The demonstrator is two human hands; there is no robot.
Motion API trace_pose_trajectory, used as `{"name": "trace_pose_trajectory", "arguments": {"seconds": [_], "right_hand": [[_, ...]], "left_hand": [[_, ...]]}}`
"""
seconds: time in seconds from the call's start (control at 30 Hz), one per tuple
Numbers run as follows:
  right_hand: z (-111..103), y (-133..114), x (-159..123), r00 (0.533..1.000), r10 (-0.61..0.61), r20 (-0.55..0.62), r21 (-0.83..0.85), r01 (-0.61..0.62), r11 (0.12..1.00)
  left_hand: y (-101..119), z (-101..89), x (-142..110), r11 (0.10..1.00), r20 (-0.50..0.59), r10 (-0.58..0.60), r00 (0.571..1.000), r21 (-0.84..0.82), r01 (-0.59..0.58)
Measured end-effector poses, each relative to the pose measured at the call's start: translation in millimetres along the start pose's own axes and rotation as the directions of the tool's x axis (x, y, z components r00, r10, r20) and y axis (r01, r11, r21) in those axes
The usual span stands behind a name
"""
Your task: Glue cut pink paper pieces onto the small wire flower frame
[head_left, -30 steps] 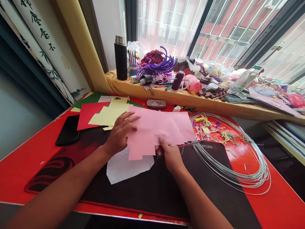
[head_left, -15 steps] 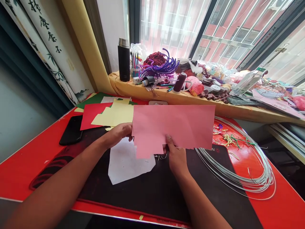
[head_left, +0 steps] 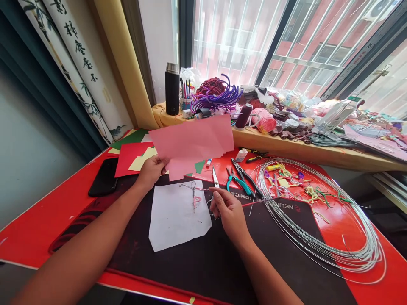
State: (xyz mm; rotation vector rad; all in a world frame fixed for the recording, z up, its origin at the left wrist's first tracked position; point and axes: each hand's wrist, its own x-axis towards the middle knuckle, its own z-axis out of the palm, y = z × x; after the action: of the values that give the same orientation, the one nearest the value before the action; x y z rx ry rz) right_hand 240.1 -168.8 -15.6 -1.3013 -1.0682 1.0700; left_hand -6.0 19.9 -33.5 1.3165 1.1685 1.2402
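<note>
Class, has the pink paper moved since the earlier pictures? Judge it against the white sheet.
Yes: the pink paper has moved left and farther out, judged against the white sheet; it no longer overlaps that sheet.

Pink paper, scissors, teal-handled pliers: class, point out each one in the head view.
Pink paper sheet (head_left: 190,144), head view, middle of the sheet.
Scissors (head_left: 215,178), head view, the blades.
Teal-handled pliers (head_left: 238,184), head view, a teal handle.

On the desk (head_left: 41,224), a paper sheet (head_left: 171,224) lies on the mat (head_left: 190,275) under a small wire figure (head_left: 193,192). Beyond it lie scissors (head_left: 215,178) and pliers (head_left: 241,180), with a wire coil (head_left: 370,254) rightward, a phone (head_left: 103,178) leftward, and a flask (head_left: 172,89) behind on the windowsill (head_left: 286,146).
</note>
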Motion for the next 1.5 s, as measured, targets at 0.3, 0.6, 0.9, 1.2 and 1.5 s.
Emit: {"name": "trace_pose_trajectory", "arguments": {"seconds": [0.3, 0.6, 0.9, 1.2, 1.5], "right_hand": [[4.5, 1.3, -4.5, 0.998, -0.046, 0.033, -0.126, 0.050, 0.991], [6.5, 0.9, -5.3, 0.997, -0.042, 0.066, -0.182, 0.054, 0.982], [5.7, 7.2, -4.2, 0.996, -0.056, 0.069, -0.235, 0.071, 0.969], [4.4, 9.0, -3.9, 0.996, -0.076, 0.044, -0.259, 0.085, 0.962], [6.6, 5.8, -7.9, 0.991, -0.123, 0.058, -0.317, 0.135, 0.939]], "left_hand": [[-10.3, 20.5, 0.9, 0.999, 0.148, -0.027, 0.989, 0.020, 0.025], [-6.3, 25.0, 5.0, 0.998, 0.195, -0.066, 0.979, 0.018, 0.064], [-1.7, 34.2, 11.4, 0.991, 0.213, -0.111, 0.971, -0.048, 0.124], [-7.5, 56.8, 15.6, 0.984, 0.249, -0.123, 0.961, -0.097, 0.152], [-16.6, 57.6, 16.8, 0.976, 0.262, -0.144, 0.954, -0.121, 0.181]]}}
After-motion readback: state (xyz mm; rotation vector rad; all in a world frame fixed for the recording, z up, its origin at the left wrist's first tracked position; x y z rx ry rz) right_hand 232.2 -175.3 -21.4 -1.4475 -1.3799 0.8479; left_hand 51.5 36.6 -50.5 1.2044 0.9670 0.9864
